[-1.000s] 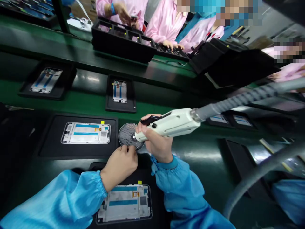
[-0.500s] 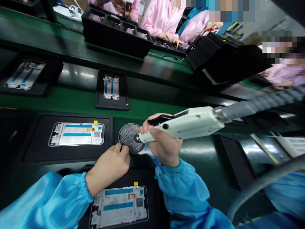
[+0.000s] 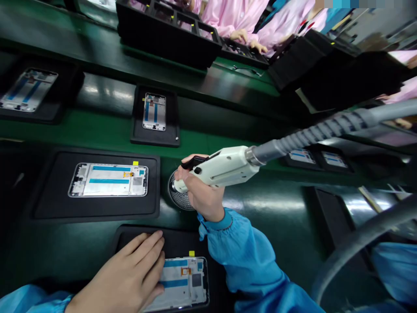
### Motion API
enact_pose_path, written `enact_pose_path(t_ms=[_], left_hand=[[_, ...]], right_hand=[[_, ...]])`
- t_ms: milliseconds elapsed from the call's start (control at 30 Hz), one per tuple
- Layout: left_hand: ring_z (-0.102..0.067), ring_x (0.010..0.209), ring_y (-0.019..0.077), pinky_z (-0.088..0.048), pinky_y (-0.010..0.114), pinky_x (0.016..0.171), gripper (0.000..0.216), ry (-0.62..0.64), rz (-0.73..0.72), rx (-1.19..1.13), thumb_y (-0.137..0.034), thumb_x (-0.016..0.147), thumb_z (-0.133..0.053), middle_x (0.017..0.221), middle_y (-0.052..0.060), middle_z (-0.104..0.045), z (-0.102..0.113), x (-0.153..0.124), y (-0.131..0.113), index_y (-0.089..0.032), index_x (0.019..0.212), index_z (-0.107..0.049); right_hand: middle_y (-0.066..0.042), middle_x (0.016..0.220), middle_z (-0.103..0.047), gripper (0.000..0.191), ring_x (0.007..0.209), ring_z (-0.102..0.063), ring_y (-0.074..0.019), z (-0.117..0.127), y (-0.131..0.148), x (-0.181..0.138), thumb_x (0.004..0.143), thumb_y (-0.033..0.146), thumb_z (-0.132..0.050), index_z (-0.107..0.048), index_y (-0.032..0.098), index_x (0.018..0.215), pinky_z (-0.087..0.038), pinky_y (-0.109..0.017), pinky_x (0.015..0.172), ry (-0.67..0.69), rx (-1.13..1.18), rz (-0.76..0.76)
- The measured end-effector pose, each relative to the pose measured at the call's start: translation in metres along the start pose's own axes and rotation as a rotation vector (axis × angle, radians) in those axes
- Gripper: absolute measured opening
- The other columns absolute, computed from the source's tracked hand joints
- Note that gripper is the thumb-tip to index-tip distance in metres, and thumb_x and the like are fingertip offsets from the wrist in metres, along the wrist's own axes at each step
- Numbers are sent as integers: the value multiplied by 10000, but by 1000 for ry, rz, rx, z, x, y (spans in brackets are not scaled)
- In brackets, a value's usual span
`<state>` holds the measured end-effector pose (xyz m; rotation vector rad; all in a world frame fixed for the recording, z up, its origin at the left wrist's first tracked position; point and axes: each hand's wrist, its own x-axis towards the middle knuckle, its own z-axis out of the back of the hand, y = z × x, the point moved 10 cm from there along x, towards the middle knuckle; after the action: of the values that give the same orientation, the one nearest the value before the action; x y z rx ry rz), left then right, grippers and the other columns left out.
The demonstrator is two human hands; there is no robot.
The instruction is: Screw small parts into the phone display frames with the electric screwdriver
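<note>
- Your right hand [image 3: 203, 198] is wrapping fully around the driver [image 3: 221, 169], fingers closed on the white body and thumb lying near the black lever on top. That grip looks meant to keep the tip steady.
- You're tilting the driver nose-down and left, with the tip sitting over the mesh disc [image 3: 177, 202]. I can't tell whether it's touching.
- Your left hand [image 3: 130, 274] is lying open and flat, fingers straight and together, gripping nothing. The fingertips are resting on the near frame [image 3: 189, 282], probably pinning it in its tray [image 3: 182, 241].
- The cable [image 3: 309, 137] is trailing up and right off the driver's rear, well away from the work.
- A second frame [image 3: 109, 179] is sitting in the tray just left of the disc. More frames are riding the belt [image 3: 104, 134] beyond.
- Pink sleeves [image 3: 228, 17] of other people are working at the far side.
- Versus half a second ago: your left hand is no longer at the disc's edge, having dropped back onto the near frame. Your right hand is now covering more of the disc.
</note>
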<state>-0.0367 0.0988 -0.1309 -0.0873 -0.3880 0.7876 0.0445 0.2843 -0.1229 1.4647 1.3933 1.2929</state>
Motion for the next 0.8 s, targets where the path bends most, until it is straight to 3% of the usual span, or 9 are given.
enact_pose_path(t_ms=[133, 300, 600, 700, 800], left_hand=[[-550, 1236, 287, -321, 430, 1104, 458, 18, -12, -43, -536, 910, -568, 1237, 85, -670, 4, -2, 2, -166, 1166, -654], [-577, 1201, 281, -337, 444, 1101, 462, 61, -136, -57, -575, 917, -536, 1208, 54, -688, 6, -3, -9, -202, 1165, -651], [-547, 1238, 294, -312, 440, 1133, 546, 146, -184, -55, -587, 924, -502, 1297, 88, -642, -1, -3, -11, -147, 1221, -627], [-510, 1280, 309, -276, 447, 1157, 591, 186, -195, -68, -596, 924, -482, 1359, 94, -598, -4, -7, -12, -138, 1282, -590], [-494, 1296, 329, -264, 464, 1165, 625, 195, -198, -98, -597, 921, -463, 1366, 107, -589, -7, -10, -15, -117, 1304, -576]], right_hand=[[23, 738, -579, 174, 651, -566, -125, 2, -3, 1, 723, 217, -664, -601, 217, 886, -489, -347, 650, -18, -12, 1], [22, 732, -581, 188, 686, -581, -134, 5, -7, 1, 721, 247, -684, -605, 215, 888, -498, -349, 667, -36, -27, -6], [34, 689, -567, 173, 644, -571, -127, 3, -10, 2, 698, 226, -684, -596, 213, 846, -492, -344, 642, -53, -31, -26], [36, 663, -568, 191, 620, -563, -124, 6, 5, 4, 700, 238, -692, -633, 218, 880, -484, -337, 629, -47, 17, -10], [27, 635, -570, 180, 605, -558, -119, 15, 41, -2, 689, 219, -699, -664, 213, 865, -465, -307, 593, -64, 105, 41]])
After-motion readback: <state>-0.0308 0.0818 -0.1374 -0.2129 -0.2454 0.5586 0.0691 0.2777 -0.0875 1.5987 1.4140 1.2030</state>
